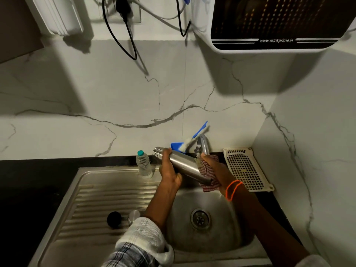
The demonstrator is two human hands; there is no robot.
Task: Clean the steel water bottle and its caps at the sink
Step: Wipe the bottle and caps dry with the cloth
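My left hand (169, 170) grips the steel water bottle (185, 164) near its threaded neck, holding it tilted above the sink bowl (221, 234) with the mouth up and to the left. My right hand (213, 168) presses a red-and-white checked cloth (207, 170) against the bottle's lower body. A black cap (114, 219) and a steel cap (134, 216) lie on the ribbed drainboard (100, 199) to the left of the bowl.
The tap (202, 144) stands behind my hands. A blue-handled brush (189, 140) leans on the wall beside it. A clear plastic bottle (143, 163) stands at the drainboard's back edge. A cream perforated tray (247, 168) lies right of the sink. A water purifier (277, 22) hangs above.
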